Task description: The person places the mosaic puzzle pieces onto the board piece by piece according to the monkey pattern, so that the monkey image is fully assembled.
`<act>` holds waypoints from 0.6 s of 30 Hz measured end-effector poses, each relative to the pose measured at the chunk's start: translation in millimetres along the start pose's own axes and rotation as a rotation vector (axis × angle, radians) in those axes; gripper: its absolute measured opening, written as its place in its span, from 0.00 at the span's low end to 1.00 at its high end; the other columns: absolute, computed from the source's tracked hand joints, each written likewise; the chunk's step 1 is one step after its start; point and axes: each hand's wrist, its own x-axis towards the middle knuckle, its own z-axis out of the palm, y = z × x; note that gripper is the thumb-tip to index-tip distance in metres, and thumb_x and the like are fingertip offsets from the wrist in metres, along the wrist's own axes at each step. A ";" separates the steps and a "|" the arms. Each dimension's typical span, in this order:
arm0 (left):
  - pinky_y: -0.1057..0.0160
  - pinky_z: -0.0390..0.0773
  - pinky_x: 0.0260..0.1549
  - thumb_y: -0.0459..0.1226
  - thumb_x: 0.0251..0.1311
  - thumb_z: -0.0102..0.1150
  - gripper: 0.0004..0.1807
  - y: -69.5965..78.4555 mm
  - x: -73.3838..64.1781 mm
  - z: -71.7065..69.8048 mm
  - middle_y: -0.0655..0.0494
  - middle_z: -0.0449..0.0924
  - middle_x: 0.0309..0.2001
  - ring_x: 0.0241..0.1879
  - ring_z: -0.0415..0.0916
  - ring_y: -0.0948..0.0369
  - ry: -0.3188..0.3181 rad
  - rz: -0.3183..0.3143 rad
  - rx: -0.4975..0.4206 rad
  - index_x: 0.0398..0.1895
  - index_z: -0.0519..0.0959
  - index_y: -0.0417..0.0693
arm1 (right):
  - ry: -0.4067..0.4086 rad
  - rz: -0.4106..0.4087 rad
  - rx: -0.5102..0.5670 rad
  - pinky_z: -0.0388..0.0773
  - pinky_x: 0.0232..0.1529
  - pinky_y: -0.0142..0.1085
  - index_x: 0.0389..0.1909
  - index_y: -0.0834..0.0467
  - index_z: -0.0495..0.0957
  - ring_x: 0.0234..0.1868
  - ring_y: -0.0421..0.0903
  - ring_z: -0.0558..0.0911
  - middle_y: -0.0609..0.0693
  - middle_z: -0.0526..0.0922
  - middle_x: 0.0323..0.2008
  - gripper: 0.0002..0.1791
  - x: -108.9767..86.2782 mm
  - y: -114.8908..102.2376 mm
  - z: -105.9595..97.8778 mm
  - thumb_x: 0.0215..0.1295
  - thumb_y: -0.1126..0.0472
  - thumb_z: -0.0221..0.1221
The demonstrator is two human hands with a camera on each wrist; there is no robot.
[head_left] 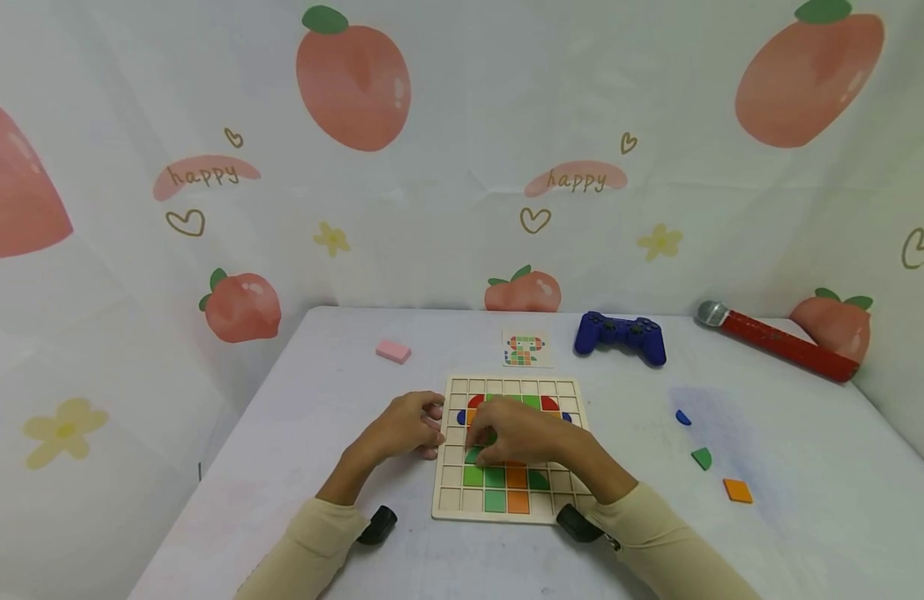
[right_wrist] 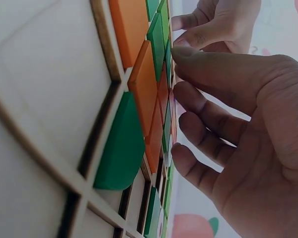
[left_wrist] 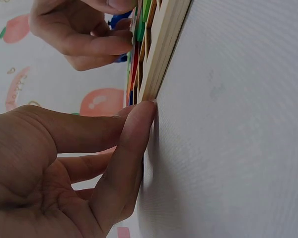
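A square wooden grid board (head_left: 450, 504) lies on the table, with red, green, blue and orange pieces in several of its cells. My left hand (head_left: 407, 425) is at the board's left edge. Its thumb and finger (left_wrist: 139, 124) pinch the wooden rim near the tabletop. My right hand (head_left: 517, 429) bends over the board's left part, its thumb and fingers around a green curved-edged piece (head_left: 472, 455). In the right wrist view, the right hand (right_wrist: 248, 109) partly covers that area. Orange squares (right_wrist: 144, 89) and a green quarter-round piece (right_wrist: 121, 148) sit nearer that camera.
A pattern card (head_left: 527, 349) lies beyond the board. Right of it are a blue game controller (head_left: 621, 335) and a red microphone (head_left: 784, 342). A pink block (head_left: 393, 351) is at back left. Loose blue (head_left: 682, 417), green (head_left: 702, 457) and orange (head_left: 737, 491) pieces lie at right.
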 end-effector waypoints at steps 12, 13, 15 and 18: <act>0.62 0.90 0.30 0.20 0.56 0.66 0.34 -0.5 2.0 0.5 0.45 0.78 0.49 0.28 0.81 0.61 0.000 -0.008 0.012 0.69 0.72 0.29 | -0.021 0.000 -0.025 0.79 0.54 0.35 0.45 0.51 0.92 0.45 0.37 0.77 0.36 0.85 0.41 0.08 -2.1 -0.5 -0.4 0.67 0.62 0.70; 0.62 0.90 0.30 0.20 0.56 0.66 0.34 -0.7 2.3 0.7 0.46 0.78 0.49 0.28 0.81 0.61 0.001 -0.010 0.014 0.69 0.72 0.29 | -0.019 0.001 -0.019 0.79 0.55 0.35 0.45 0.52 0.92 0.45 0.37 0.77 0.37 0.85 0.42 0.08 -3.1 -0.6 -0.7 0.67 0.62 0.70; 0.62 0.90 0.30 0.20 0.56 0.66 0.34 -0.9 2.8 1.1 0.46 0.78 0.49 0.28 0.81 0.61 0.004 -0.012 0.020 0.69 0.73 0.29 | -0.012 0.009 -0.011 0.80 0.56 0.36 0.46 0.51 0.91 0.47 0.37 0.78 0.37 0.85 0.44 0.09 -6.1 -0.4 -1.6 0.67 0.62 0.70; 0.62 0.90 0.30 0.20 0.57 0.67 0.34 -0.7 2.9 1.6 0.46 0.78 0.49 0.28 0.81 0.61 0.008 -0.019 0.029 0.69 0.73 0.30 | 0.005 0.037 0.014 0.81 0.55 0.37 0.48 0.51 0.91 0.47 0.38 0.78 0.37 0.85 0.45 0.11 -12.7 1.2 -3.5 0.66 0.61 0.71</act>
